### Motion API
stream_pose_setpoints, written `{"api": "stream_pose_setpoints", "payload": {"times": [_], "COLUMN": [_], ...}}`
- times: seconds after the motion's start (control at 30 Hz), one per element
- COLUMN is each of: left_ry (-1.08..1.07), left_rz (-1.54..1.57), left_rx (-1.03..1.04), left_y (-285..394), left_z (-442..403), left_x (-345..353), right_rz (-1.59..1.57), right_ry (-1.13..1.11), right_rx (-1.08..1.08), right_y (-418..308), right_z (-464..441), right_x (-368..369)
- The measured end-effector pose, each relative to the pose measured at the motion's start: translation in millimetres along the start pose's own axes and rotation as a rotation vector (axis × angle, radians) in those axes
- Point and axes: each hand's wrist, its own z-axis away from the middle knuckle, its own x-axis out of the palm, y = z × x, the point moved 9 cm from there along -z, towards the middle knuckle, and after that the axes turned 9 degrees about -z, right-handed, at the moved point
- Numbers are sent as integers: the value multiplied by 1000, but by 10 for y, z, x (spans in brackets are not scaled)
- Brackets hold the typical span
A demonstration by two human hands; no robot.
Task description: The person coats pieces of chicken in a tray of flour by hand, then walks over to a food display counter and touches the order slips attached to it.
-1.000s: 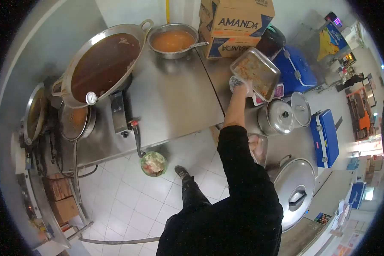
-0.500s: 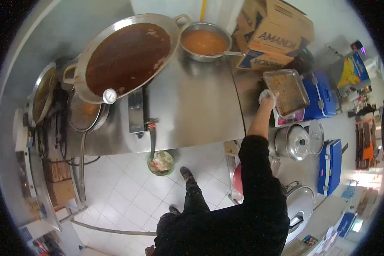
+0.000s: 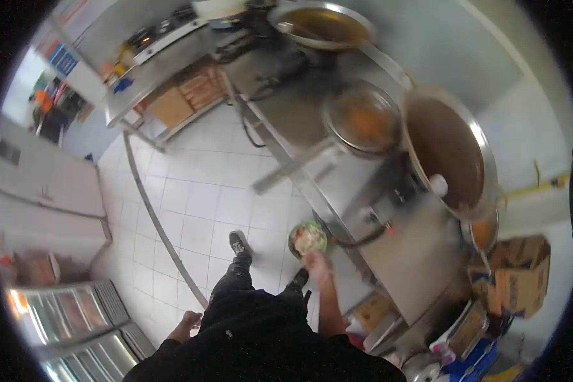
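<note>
My right hand [image 3: 319, 266] is smeared by motion, low in front of my body, just beside a small green-lined bin [image 3: 325, 240] with pale and reddish scraps in it. Whether it holds anything is hidden by the blur. At my left side hangs my left hand [image 3: 188, 322], fingers curled; what they hold, if anything, does not show. On the steel counter [image 3: 420, 261] to my right stands a large wok [image 3: 484, 140] of dark brown liquid with a round white dial thermometer [image 3: 438, 185] at its edge. A long-handled strainer [image 3: 363, 118] lies near it.
Another wok [image 3: 321, 44] stands at the counter's far end. A cardboard box [image 3: 512, 280], a rectangular tray [image 3: 469, 328] and a blue cooler [image 3: 474, 366] are at lower right. A hose-like strip [image 3: 153, 223] crosses the tiled floor. Glass-fronted cases [image 3: 63, 325] stand at lower left.
My right hand has left the rectangular tray and dropped toward the green-lined bin. My view has swung left, so the counter is now on my right. My left hand shows more fully.
</note>
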Motion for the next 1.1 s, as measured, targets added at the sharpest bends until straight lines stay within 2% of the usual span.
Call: {"api": "stream_pose_setpoints", "payload": {"times": [0.03, 0.07, 0.17, 0.2, 0.23, 0.27, 0.3, 0.33, 0.4, 0.43, 0.47, 0.53, 0.6, 0.67, 0.7, 0.77, 0.83, 0.87, 0.9, 0.93, 1.0, 1.03, 1.07, 1.1], "left_ry": [-13, -24, 2, 24, 43, 49, -45, 113, 213, 317, 345, 394, 446, 360, 364, 372, 385, 287, 194, 147, 55, 10, 106, 100], "left_rz": [21, 38, 89, 111, 158, 262, 536, 374, 344, 394, 404, 383, 360, 395, 398, 287, 361, 232, 105, 244, 475, 566, 370, 370], "left_rx": [14, 30, 101, 137, 188, 239, 336, 240, 368, 488, 530, 569, 611, 582, 582, 538, 504, 405, 310, 224, 99, 56, 279, 271], "left_y": [-69, -119, -137, -67, 36, 195, 484, 713, 1420, 1672, 1903, 2375, 2719, 2970, 3046, 3086, 2941, 2918, 2894, 2802, 2787, 2853, 3070, 3132], "left_z": [-133, -285, -789, -998, -1229, -1478, -1586, -1822, -1435, -1593, -1744, -1651, -1568, -1740, -1835, -2177, -2785, -2767, -2729, -2762, -2587, -2338, -2370, -2396], "left_x": [-17, -48, -357, -526, -694, -886, -1017, -1248, -2129, -2399, -2629, -3223, -3678, -3971, -4141, -4350, -4336, -4347, -4423, -4435, -4550, -4704, -4886, -4988], "right_rz": [126, 224, 477, 306, 339, 512, 675, 789, 964, 1024, 1032, 1102, 1106, 1107, 1100, 1093, 1076, 1089, 1263, 1433, 1541, 1424, 1078, 1124], "right_ry": [88, -9, -88, -279, -284, -239, -202, -215, -245, -268, -276, -278, -246, -217, -206, -200, -177, -176, -255, -337, -475, -454, -463, -675], "right_rx": [172, 216, 341, 658, 676, 496, 301, 261, 154, 82, 82, -70, -83, -98, -25, 49, 57, 66, 59, 47, -123, -112, -40, 20], "right_y": [371, 658, 1278, 1768, 1853, 1800, 1708, 1774, 1723, 1610, 1554, 1341, 1239, 1099, 1082, 1120, 1094, 1060, 1070, 1098, 1173, 1149, 1292, 1330], "right_z": [-16, -116, -185, -605, -660, -828, -1017, -1330, -1765, -1866, -1958, -2166, -2414, -2719, -2873, -3265, -3692, -3910, -4190, -4474, -5152, -4985, -5460, -5317], "right_x": [438, 838, 2034, 2114, 2385, 2710, 3078, 3316, 3782, 4113, 4372, 4894, 5215, 5562, 5698, 6108, 6546, 6799, 7219, 7679, 8590, 9278, 9618, 10356]}}
